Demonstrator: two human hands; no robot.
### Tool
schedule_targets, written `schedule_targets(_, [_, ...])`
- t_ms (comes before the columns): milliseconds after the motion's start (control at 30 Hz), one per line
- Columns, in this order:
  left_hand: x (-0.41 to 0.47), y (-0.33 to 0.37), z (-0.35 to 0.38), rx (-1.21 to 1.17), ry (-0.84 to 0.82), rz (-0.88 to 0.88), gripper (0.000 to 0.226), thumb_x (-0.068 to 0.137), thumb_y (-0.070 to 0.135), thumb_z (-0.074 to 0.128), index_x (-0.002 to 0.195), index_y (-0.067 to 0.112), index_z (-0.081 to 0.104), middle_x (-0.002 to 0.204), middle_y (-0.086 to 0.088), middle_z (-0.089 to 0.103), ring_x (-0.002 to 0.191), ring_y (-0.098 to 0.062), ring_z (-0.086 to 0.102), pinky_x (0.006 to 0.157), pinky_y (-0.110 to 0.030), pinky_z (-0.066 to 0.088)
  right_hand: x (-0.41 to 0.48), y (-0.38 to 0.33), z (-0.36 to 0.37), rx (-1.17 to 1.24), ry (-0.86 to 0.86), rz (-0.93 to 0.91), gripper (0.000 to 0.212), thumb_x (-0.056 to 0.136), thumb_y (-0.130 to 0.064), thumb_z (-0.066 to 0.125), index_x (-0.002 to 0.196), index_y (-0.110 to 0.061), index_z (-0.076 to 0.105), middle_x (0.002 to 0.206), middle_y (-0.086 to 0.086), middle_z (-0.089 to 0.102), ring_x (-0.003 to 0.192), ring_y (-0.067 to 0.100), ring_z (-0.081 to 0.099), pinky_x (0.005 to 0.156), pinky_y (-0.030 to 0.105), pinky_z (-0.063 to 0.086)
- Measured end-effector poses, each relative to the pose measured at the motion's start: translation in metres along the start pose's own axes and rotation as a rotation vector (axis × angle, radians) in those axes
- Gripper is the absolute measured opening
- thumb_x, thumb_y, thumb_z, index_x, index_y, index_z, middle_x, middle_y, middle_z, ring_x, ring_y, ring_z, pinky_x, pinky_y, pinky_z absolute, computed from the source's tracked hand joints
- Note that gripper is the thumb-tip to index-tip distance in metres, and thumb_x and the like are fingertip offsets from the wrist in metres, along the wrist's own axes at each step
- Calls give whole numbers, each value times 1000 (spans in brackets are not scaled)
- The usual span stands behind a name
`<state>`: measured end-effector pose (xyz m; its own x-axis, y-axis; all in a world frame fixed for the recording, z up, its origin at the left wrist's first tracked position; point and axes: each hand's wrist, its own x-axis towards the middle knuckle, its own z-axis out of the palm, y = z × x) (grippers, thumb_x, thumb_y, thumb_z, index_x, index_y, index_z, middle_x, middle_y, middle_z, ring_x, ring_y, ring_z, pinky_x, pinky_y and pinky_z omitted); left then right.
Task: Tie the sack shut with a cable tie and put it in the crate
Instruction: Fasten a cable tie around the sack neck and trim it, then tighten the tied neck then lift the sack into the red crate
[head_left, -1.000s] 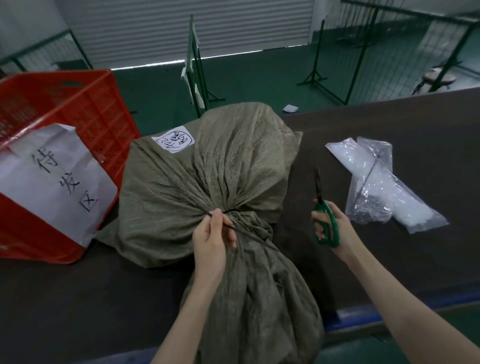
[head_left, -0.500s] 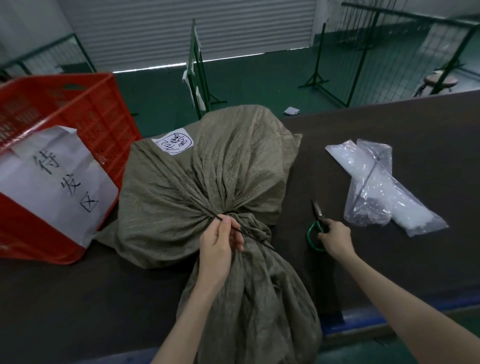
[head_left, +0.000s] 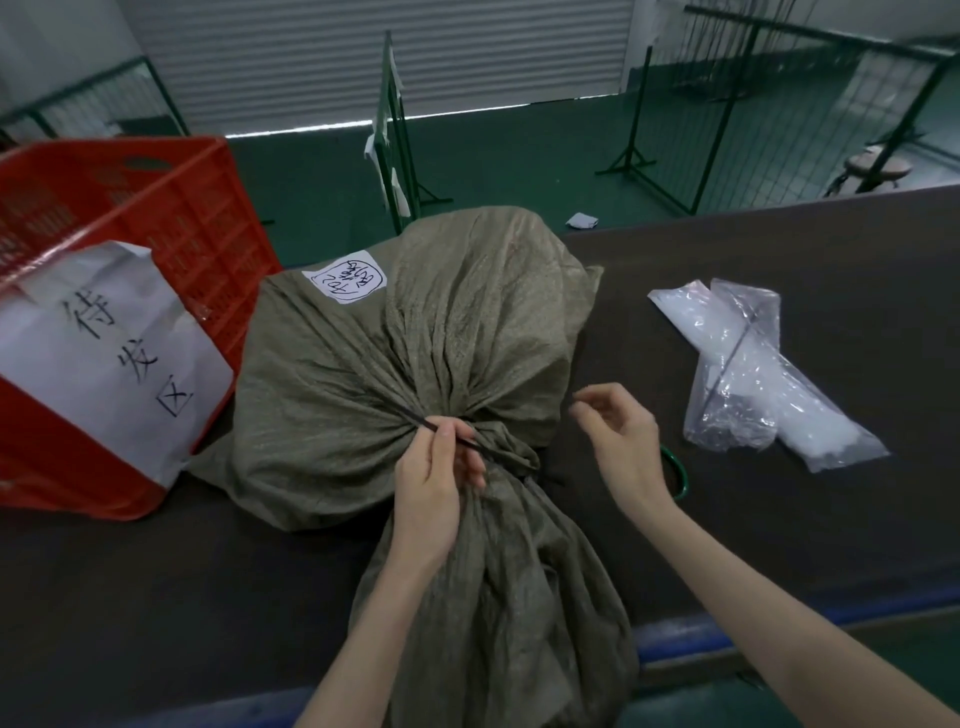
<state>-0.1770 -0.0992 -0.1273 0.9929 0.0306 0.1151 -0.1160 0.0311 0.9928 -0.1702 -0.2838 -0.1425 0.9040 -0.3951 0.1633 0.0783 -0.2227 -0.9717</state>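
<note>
A bulging olive woven sack (head_left: 415, 353) lies on the dark table, its neck gathered and pointing toward me. A black cable tie (head_left: 498, 454) circles the neck. My left hand (head_left: 436, 467) pinches the tie's loose tail at the neck. My right hand (head_left: 618, 441) hovers just right of the neck, fingers apart and empty. The red plastic crate (head_left: 171, 218) stands at the left, touching the sack, with a white paper sign taped to its side.
Green-handled scissors (head_left: 678, 475) lie on the table behind my right wrist, mostly hidden. A clear plastic bag of white cable ties (head_left: 763, 374) lies to the right. The table's blue front edge (head_left: 779, 618) is near me. Green mesh fences stand on the floor beyond.
My right hand put the scissors down on the table and let go, then rose open toward the sack's neck. My left hand stayed on the cable tie.
</note>
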Motion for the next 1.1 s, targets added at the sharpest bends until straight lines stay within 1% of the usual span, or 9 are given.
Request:
schedule_targets(133, [-5, 5, 1, 0, 26, 55, 28, 101, 9, 33, 85, 11, 55, 57, 2, 58, 51, -14, 52, 56, -29, 46, -27, -24, 14, 194, -333, -30, 9, 89, -8, 61, 84, -14, 65, 73, 3, 65, 70, 9, 61, 67, 22, 49])
schedule_targets(200, [-4, 5, 0, -4, 39, 72, 26, 101, 8, 32, 87, 11, 54, 58, 2, 57, 51, -15, 52, 56, -29, 46, -35, -25, 18, 151, -415, -39, 9, 89, -11, 63, 82, -15, 67, 67, -1, 64, 64, 9, 60, 63, 23, 48])
schedule_targets(300, [-5, 5, -6, 13, 27, 97, 23, 101, 11, 35, 87, 14, 53, 58, 0, 57, 51, -19, 53, 57, -31, 47, -39, -24, 23, 53, -430, -79, 12, 86, -8, 66, 79, -18, 67, 59, -6, 63, 56, 5, 57, 59, 19, 44])
schedule_targets(400, [-5, 7, -14, 33, 37, 134, 20, 98, 13, 39, 86, 12, 55, 58, 0, 56, 53, -18, 53, 55, -28, 47, -38, -23, 21, 34, -426, -68, 13, 85, -7, 66, 78, -18, 68, 60, -7, 63, 56, 4, 57, 60, 19, 45])
schedule_targets(600, [-7, 13, -46, 45, 196, 161, 28, 101, 12, 37, 86, 9, 60, 65, -1, 56, 60, -12, 54, 61, -20, 47, -33, -21, 20, -48, -424, -58, 12, 85, -8, 67, 80, -19, 69, 71, 10, 67, 65, 8, 57, 64, 27, 47])
schedule_targets(700, [-12, 11, -70, 91, 260, 168, 23, 98, 13, 45, 91, 10, 67, 74, -6, 59, 67, -11, 56, 69, -20, 47, -34, -25, 28, -33, -442, -69, 11, 84, -7, 68, 79, -17, 68, 71, 4, 65, 66, 7, 56, 63, 25, 46])
schedule_targets(833, [-31, 2, -105, 24, 465, 45, 16, 91, 11, 58, 91, 18, 72, 85, -8, 69, 79, -11, 64, 78, -23, 53, -40, -32, 47, 41, -467, -60, 19, 85, -3, 67, 76, -20, 66, 62, -11, 63, 57, -1, 53, 57, 17, 42])
schedule_targets(967, [-69, -7, -144, 5, 624, -86, 12, 89, 12, 62, 88, 16, 72, 82, -4, 70, 81, -13, 65, 76, -25, 55, -57, -40, 76, 70, -582, -67, 21, 86, 2, 63, 78, -17, 66, 63, -4, 65, 53, 8, 54, 52, 19, 44])
schedule_targets(1100, [-107, -21, -187, 125, 580, -220, 8, 86, 8, 65, 81, 12, 69, 67, 4, 66, 66, -7, 60, 66, -23, 51, -81, -56, 107, 218, -634, -18, 16, 83, 4, 66, 77, -11, 64, 62, 1, 71, 52, 13, 60, 51, 21, 50])
